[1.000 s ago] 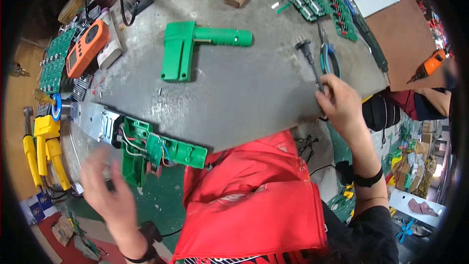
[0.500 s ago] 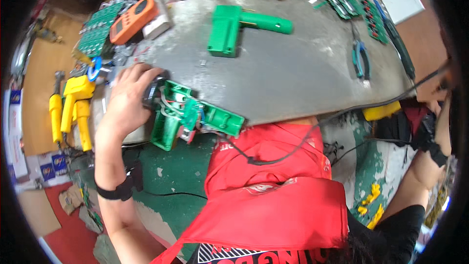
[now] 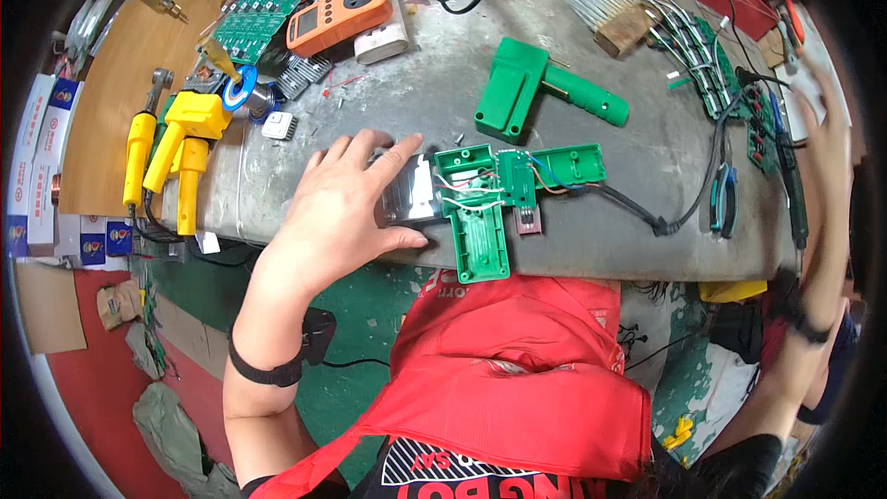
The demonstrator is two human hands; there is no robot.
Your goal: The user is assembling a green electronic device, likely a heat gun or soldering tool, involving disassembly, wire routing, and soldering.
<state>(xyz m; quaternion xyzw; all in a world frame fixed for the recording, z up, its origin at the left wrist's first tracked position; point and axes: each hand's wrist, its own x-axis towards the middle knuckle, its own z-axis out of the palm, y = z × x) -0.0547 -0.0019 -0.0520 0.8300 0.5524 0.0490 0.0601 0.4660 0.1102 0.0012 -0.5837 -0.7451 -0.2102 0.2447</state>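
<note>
My left hand point(image 3: 342, 199) has its fingers apart around a dark part with a clear, shiny face point(image 3: 413, 192), thumb on the near side. This part adjoins an opened green plastic housing half point(image 3: 480, 242), which rests by the table's near edge. Inside the half are a small green circuit board point(image 3: 516, 179) and thin wires, and a black cable point(image 3: 637, 209) leads out to the right. Smeared by motion, my right hand point(image 3: 825, 125) is raised at the far right, near the cable's upper stretch; whether it holds anything cannot be made out.
Beyond the housing half lies a closed green T-shaped housing point(image 3: 513, 88). An orange meter point(image 3: 338, 17), a solder spool point(image 3: 248, 92) and yellow tools point(image 3: 189, 134) are at the left. Blue-handled pliers point(image 3: 723, 201) and strips of boards point(image 3: 698, 65) occupy the right.
The opened housing half has turned and now rests on the table. My left hand's fingers have spread. My right hand has risen along the right side, and the cable has swung up. The view has shifted.
</note>
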